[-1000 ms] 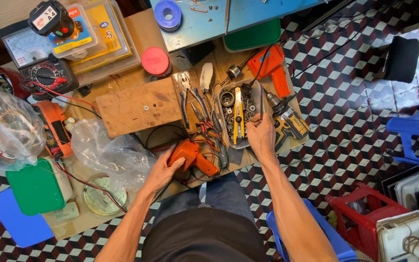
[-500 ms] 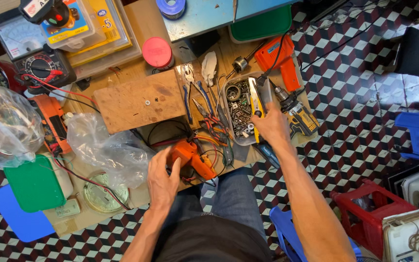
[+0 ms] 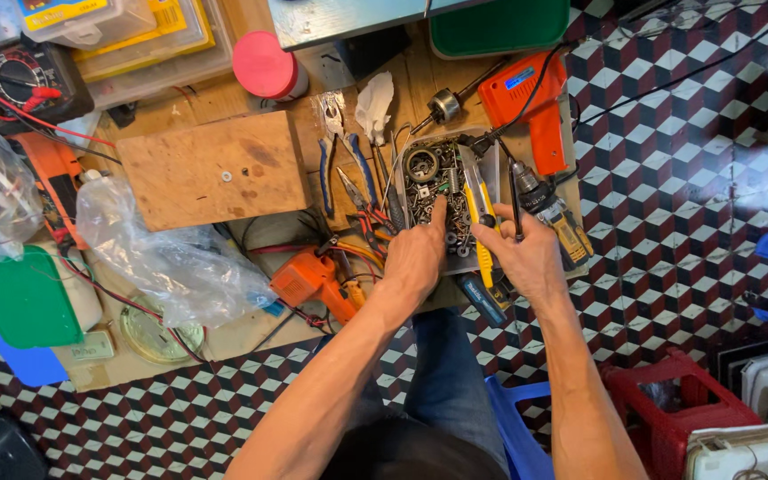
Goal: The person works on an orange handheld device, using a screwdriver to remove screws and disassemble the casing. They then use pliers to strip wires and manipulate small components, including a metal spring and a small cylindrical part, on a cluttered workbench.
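Two bare hands work over a shallow grey tray (image 3: 491, 260) of loose screws and small metal parts on the wooden tabletop (image 3: 251, 329). Nearest the body, the left hand (image 3: 415, 258) lies on the tray's lower half with its forefinger stretched toward twelve o'clock, the tip touching the parts as if sorting among them; its grip is apart and holds nothing. At three o'clock from it, the right hand (image 3: 526, 258) has its grip clamped on a long yellow-handled tool (image 3: 482, 227) that lies along the tray, fingers wrapped over the handle, likely to steady it clear of the parts. At nine o'clock from the left hand sits an orange plastic tool body with coloured wires (image 3: 313, 283). Farther out, blue-handled pliers (image 3: 344, 164) lie at eleven o'clock, beside a square plywood block (image 3: 215, 169). Beyond the tray, at one o'clock, rests an orange pistol-shaped soldering gun (image 3: 531, 107).
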